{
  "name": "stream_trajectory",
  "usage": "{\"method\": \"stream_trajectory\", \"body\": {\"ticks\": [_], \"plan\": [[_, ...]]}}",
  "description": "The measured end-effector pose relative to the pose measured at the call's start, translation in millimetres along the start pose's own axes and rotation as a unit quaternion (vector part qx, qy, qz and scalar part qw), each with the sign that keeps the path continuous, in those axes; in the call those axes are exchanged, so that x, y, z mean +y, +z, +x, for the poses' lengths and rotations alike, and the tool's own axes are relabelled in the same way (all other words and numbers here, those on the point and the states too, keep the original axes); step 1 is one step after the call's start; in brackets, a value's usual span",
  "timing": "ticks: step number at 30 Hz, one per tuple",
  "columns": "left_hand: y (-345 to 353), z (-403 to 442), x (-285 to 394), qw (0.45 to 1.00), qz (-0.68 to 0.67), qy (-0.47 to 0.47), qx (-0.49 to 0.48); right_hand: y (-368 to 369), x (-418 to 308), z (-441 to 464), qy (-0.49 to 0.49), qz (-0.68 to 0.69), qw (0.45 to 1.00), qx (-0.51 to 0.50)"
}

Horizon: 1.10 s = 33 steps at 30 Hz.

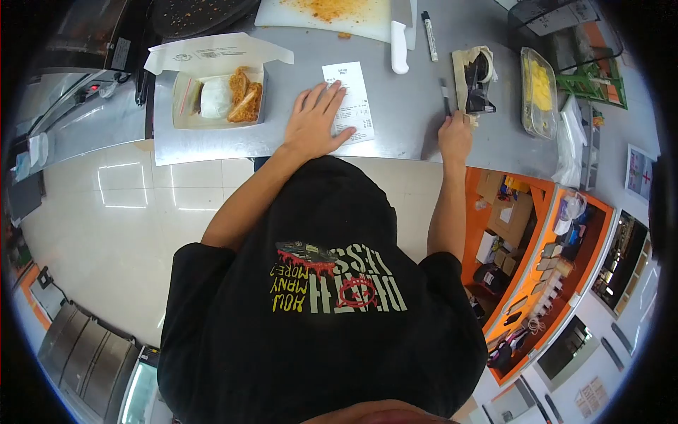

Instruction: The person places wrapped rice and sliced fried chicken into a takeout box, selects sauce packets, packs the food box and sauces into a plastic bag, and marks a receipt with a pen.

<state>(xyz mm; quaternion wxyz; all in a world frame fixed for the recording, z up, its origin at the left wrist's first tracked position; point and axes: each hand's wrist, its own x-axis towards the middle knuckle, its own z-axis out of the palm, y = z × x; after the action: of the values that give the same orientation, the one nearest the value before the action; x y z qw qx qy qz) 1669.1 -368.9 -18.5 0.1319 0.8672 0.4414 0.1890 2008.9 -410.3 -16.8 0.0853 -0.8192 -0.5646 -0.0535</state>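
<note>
My left hand (pixel 316 121) lies with its fingers spread on a printed paper receipt (pixel 357 109) on the steel counter (pixel 296 53). To its left stands an open paper box (pixel 212 121) with a white rounded portion (pixel 215 97) and golden fried pieces (pixel 244 95) inside. My right hand (pixel 454 134) is near the counter's front edge, its fingers closed at the lower end of a thin dark-handled tool (pixel 445 95). A tape dispenser (pixel 480 81) on a beige wrapper sits just beyond that hand.
A white-handled knife (pixel 400 49) rests by a crumb-covered white cutting board (pixel 325 15). A marker (pixel 429 35) lies beside it. At the right are a clear container of yellow pieces (pixel 539 92) and a green crate (pixel 600 88). Orange shelves (pixel 508 240) stand below.
</note>
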Motion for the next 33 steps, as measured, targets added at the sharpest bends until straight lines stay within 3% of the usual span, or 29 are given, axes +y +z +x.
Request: {"method": "stream_trajectory", "body": {"ticks": [2,5,8,13,17,20,24,27,31,33], "plan": [[0,0,0,1.0,-0.004,-0.001,-0.001,-9,-2,0,-0.024,0.02,1.0,0.0],[0,1,0,1.0,0.002,-0.004,-0.01,-26,-28,-7,0.039,0.301,0.951,-0.061],[1,1,1,1.0,0.007,-0.005,-0.007,-16,-67,-21,-0.017,0.325,0.945,-0.012],[0,5,1,1.0,0.015,-0.007,-0.007,-10,-122,-20,-0.016,0.367,0.93,0.003],[1,2,3,1.0,0.025,0.004,-0.012,-22,-171,-19,0.008,0.32,0.941,-0.109],[0,3,3,1.0,0.021,-0.002,-0.023,-1,-184,-10,0.05,0.229,0.958,-0.164],[2,1,-1,1.0,0.02,0.001,-0.018,10,-178,-2,0.022,0.243,0.954,-0.171],[3,1,-1,1.0,0.016,0.001,-0.014,18,-164,0,0.044,0.34,0.927,-0.15],[0,0,-1,1.0,0.01,-0.003,-0.011,2,-139,-8,0.186,0.71,0.615,-0.288],[0,1,-2,1.0,0.01,0.0,-0.009,-8,-129,-13,0.18,0.757,0.547,-0.308]]}}
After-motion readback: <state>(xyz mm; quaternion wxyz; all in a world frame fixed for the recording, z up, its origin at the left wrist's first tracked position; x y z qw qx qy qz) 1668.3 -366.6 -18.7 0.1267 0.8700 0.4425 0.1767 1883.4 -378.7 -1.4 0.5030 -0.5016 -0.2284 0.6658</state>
